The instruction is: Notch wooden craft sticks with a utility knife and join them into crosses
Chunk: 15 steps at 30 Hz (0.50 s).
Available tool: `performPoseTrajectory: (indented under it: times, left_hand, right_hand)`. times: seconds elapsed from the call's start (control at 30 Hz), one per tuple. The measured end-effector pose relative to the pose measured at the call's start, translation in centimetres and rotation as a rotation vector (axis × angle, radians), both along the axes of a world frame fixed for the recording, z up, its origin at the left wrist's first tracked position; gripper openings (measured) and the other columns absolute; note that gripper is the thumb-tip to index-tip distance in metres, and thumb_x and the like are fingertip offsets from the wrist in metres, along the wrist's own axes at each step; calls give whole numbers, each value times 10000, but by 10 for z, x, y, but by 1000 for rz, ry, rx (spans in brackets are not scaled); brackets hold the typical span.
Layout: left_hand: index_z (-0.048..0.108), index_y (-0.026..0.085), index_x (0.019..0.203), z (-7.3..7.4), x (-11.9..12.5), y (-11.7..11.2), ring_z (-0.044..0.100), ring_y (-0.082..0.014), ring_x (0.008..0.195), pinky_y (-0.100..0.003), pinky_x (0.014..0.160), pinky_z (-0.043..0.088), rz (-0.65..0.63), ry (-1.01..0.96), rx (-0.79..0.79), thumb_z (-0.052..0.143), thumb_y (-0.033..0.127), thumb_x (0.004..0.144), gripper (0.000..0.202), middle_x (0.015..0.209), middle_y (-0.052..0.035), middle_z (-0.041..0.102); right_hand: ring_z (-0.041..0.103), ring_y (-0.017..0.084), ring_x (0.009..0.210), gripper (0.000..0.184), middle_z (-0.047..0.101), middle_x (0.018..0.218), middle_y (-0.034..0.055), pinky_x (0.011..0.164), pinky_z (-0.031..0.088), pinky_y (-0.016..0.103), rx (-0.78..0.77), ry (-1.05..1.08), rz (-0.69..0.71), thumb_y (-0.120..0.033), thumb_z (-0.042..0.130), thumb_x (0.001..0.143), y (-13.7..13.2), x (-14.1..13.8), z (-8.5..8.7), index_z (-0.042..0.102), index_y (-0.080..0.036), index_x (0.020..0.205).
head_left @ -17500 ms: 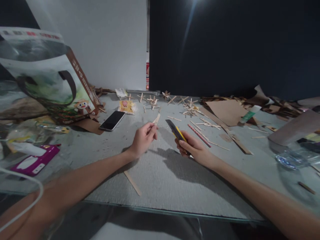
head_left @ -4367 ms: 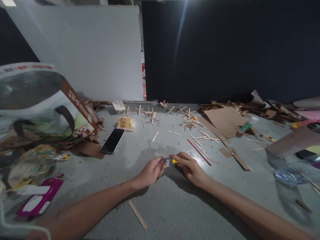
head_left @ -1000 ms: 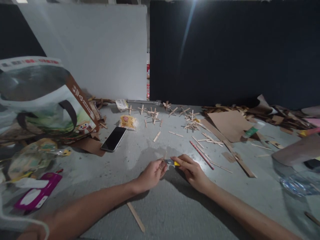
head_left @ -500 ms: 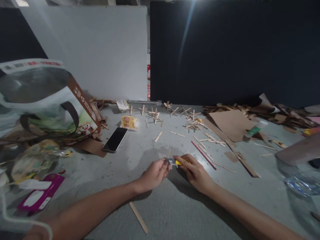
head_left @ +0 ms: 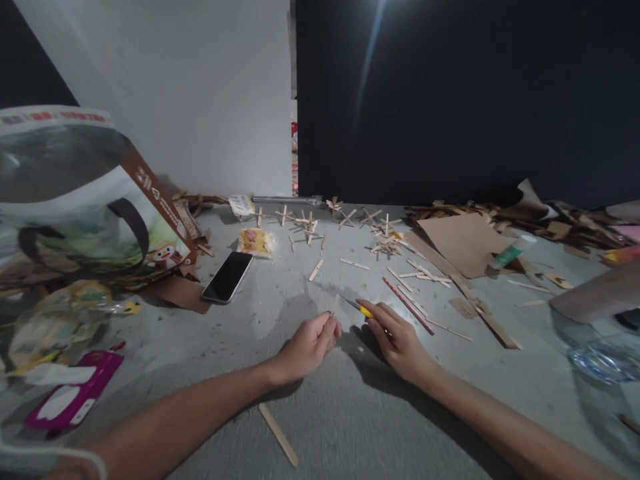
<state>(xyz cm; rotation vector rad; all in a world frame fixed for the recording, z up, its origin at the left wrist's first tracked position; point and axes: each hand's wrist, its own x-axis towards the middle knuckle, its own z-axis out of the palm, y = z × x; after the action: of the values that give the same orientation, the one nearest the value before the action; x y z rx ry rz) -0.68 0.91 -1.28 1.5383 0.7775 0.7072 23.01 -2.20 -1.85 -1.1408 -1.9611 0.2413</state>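
Near the middle of the grey table, my left hand (head_left: pixel 314 341) pinches a small wooden stick (head_left: pixel 337 304), which pokes up past the fingertips. My right hand (head_left: pixel 397 337) is closed round the yellow handle of a craft knife (head_left: pixel 364 309). Its blade points left towards the stick and appears slightly apart from it. A longer flat wooden stick (head_left: pixel 278 435) lies below my left forearm. Beyond my hands, a short stick (head_left: pixel 316 270) and several small crossed-stick pieces (head_left: pixel 310 227) rest on the table.
Left are a phone (head_left: pixel 227 277), a yellow packet (head_left: pixel 256 242), a purple case (head_left: pixel 75 390) and a large printed bag (head_left: pixel 90 213). Right are a red pencil (head_left: pixel 408 305), loose sticks, cardboard (head_left: pixel 463 243), a glue stick (head_left: pixel 514 251) and a clear round object (head_left: pixel 605 362). Upright panels stand behind.
My right hand has drawn the knife slightly right and up, away from my left fingertips. More of its blade shows. My left hand has hardly moved, and the view has shifted a little.
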Motion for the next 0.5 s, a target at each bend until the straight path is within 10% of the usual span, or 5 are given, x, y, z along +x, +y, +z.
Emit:
performPoseTrajectory:
  times: [0.5]
  left_hand:
    - [561, 191, 915, 7, 1, -1, 259, -96, 493, -247, 505, 213, -8, -78, -12, 467, 796, 1004, 619, 561, 115, 336]
  right_hand:
    - [730, 228, 927, 461, 737, 1069, 102, 808, 626, 347, 137, -74, 130, -183, 463, 1131, -1, 1, 4, 594, -304, 1556]
